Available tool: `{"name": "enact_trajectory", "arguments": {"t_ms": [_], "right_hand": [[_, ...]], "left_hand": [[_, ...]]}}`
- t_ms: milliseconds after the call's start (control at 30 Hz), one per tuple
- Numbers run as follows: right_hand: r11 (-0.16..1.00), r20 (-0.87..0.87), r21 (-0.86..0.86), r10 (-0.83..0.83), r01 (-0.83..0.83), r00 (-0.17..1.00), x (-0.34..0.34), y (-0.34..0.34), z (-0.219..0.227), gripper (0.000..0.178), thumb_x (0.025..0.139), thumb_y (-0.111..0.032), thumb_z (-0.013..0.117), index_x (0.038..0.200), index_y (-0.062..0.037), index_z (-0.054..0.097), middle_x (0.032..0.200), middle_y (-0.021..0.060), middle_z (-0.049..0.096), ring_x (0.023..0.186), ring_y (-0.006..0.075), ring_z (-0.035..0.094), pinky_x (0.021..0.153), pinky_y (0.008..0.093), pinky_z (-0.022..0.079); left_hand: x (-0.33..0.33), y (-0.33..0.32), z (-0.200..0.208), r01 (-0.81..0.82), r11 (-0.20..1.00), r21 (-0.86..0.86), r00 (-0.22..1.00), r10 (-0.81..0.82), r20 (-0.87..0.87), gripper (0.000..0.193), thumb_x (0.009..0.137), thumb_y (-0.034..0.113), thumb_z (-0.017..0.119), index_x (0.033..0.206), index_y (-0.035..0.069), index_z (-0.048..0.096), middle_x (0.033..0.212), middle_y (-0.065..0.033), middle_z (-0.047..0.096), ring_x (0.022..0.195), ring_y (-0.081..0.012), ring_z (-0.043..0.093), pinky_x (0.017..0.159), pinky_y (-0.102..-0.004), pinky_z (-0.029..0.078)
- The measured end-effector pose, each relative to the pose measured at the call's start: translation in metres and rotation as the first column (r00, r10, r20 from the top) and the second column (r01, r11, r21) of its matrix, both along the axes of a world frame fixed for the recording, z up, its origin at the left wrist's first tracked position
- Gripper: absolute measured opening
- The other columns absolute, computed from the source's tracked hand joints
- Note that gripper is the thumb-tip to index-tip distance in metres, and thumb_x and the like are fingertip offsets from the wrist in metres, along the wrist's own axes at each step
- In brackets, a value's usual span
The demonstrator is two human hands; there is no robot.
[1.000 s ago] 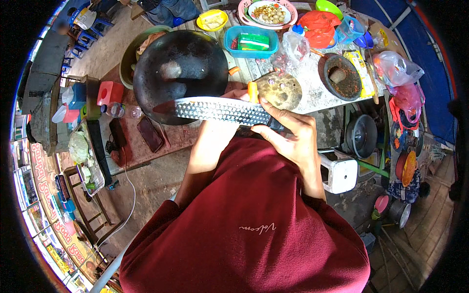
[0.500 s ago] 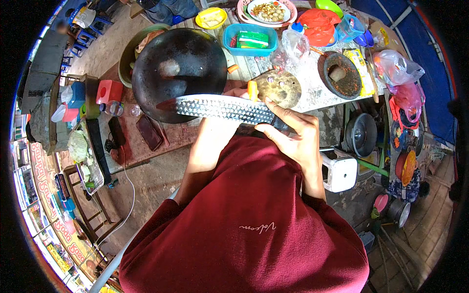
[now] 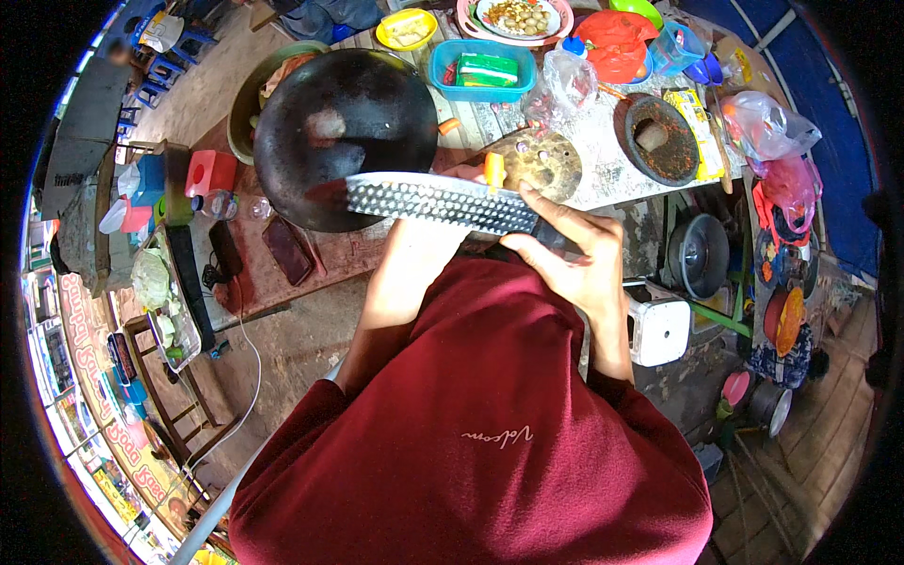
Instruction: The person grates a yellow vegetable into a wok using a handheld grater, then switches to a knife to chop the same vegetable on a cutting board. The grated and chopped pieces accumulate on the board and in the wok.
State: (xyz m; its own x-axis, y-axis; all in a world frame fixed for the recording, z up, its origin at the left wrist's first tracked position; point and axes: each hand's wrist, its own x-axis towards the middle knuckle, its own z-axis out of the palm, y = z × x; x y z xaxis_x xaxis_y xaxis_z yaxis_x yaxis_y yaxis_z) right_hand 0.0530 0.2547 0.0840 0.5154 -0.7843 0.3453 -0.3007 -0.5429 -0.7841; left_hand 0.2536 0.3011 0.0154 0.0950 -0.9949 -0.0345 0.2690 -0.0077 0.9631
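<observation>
My right hand [image 3: 579, 250] is closed on the dark handle of a wide knife [image 3: 424, 200] with a dimpled, shiny blade. The blade lies across in front of me, its tip pointing left over the edge of the wok. Behind it, my left hand [image 3: 426, 247] pinches an orange piece of carrot [image 3: 494, 171]. The blade hides most of the left fingers. Just beyond the carrot is a round wooden chopping board [image 3: 546, 162] with small bits on it. A second carrot piece [image 3: 449, 125] lies on the table near the wok.
A large black wok [image 3: 344, 122] stands at the left. Farther back are a blue tub [image 3: 441, 83], a yellow bowl [image 3: 384, 34] and a red plastic bag [image 3: 617, 47]. A stone mortar [image 3: 626, 146] sits at the right; a phone [image 3: 287, 252] lies at the left. A white stool [image 3: 657, 331] stands below.
The knife and my right hand have shifted slightly right, and the blade slants down a little more toward the handle. The carrot piece in my left hand has moved slightly right.
</observation>
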Motion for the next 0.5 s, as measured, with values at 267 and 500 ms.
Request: {"name": "enact_trajectory", "arguments": {"t_ms": [267, 500], "right_hand": [[1.000, 0.065, -0.026, 0.006, -0.004, 0.998, 0.0087, 0.0013, -0.0003, 0.052, 0.071, -0.021, 0.086, 0.119, -0.0081, 0.070, 0.090, 0.0156, 0.073, 0.076, 0.0256, 0.073, 0.071, 0.0338, 0.056], [0.999, 0.033, -0.043, 0.010, -0.008, 0.999, 0.0058, 0.0014, 0.0025, 0.054, 0.068, -0.011, 0.089, 0.117, -0.0004, 0.070, 0.101, 0.0187, 0.073, 0.087, 0.0218, 0.074, 0.077, 0.0301, 0.057]], "left_hand": [[0.0017, -0.0009, -0.0101, 0.120, 0.992, -0.028, 0.779, -0.112, -0.617, 0.035, 0.099, 0.029, 0.056, 0.114, -0.001, 0.063, 0.113, -0.0100, 0.064, 0.102, -0.0174, 0.062, 0.092, -0.0310, 0.049], [0.0011, -0.0038, -0.0112, 0.061, 0.996, -0.059, 0.789, -0.084, -0.609, 0.030, 0.099, 0.023, 0.056, 0.114, -0.003, 0.063, 0.114, -0.0108, 0.064, 0.101, -0.0169, 0.063, 0.093, -0.0311, 0.051]]}}
